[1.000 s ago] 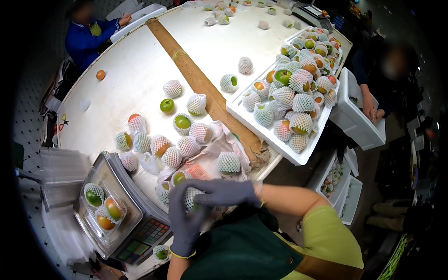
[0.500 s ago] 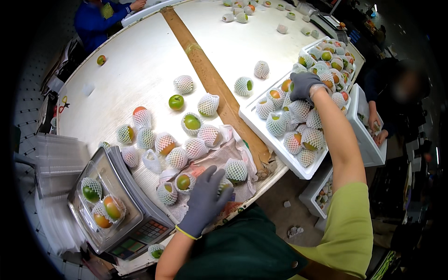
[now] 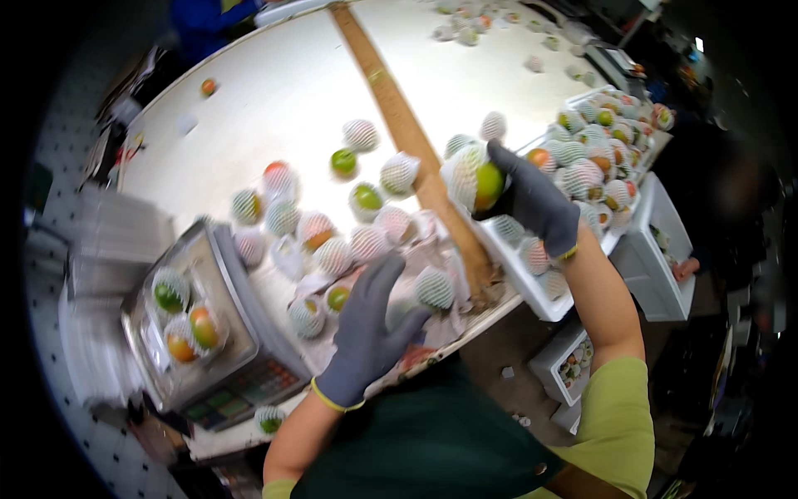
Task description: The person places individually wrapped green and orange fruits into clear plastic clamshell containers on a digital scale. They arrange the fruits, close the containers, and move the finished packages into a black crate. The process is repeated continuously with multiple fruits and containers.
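My right hand [image 3: 542, 204], in a grey glove, grips a green-and-yellow tomato [image 3: 488, 185] partly wrapped in a white foam net, above the near-left edge of a white foam crate [image 3: 542, 306]. That crate is heaped with netted tomatoes [image 3: 582, 176]. My left hand [image 3: 366, 333], gloved the same, is open with thumb and fingers apart. It hovers over the table's near edge beside a netted tomato [image 3: 435, 288] and a pinkish cloth [image 3: 449, 241]. More netted tomatoes [image 3: 332, 256] lie in a loose group beyond it, around a bare green tomato [image 3: 343, 162].
At left stands a scale [image 3: 249, 358] bearing a clear tray with 3 tomatoes, beside stacked clear containers [image 3: 125, 241]. A brown strip [image 3: 391, 100] crosses the white table. More white crates [image 3: 652, 266] stand at right, near another person's hand [image 3: 687, 269].
My right hand has lifted a tomato from the crate and moved left with it. My left hand has spread its fingers and risen off the tomato beneath it. The view has shifted.
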Motion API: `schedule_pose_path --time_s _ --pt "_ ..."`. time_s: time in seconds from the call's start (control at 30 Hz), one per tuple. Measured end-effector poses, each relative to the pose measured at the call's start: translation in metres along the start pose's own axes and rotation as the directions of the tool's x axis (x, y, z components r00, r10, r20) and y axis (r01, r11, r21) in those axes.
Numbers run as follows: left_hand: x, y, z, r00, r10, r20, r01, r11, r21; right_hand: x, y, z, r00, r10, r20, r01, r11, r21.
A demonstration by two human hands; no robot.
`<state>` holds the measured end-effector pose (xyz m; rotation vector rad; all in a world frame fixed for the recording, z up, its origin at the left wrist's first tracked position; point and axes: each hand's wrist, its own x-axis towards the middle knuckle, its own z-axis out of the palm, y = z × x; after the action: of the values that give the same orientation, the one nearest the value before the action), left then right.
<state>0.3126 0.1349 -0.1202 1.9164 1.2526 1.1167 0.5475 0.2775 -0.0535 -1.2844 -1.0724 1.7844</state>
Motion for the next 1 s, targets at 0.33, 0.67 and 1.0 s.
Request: schedule_pose_path --time_s 0.33,0.67,1.0 --pt "-0.056 -0.004 -0.062 0.802 -0.598 -0.004 0.276 0.376 -0.885 -0.046 0.105 0.146 0.956 -0.252 0.152 0.291 0.883 -0.369" --pt "-0.085 -0.017 -0.070 0.830 -0.558 -0.002 0.212 0.319 -0.924 -0.051 0.118 0.167 0.987 -0.119 0.106 0.132 0.984 -0.118" --pt "-0.099 -0.025 -0.063 0.822 -0.377 -0.427 0.292 0.923 -0.252 -0.064 0.148 0.188 0.901 -0.415 0.126 0.431 0.889 -0.156"
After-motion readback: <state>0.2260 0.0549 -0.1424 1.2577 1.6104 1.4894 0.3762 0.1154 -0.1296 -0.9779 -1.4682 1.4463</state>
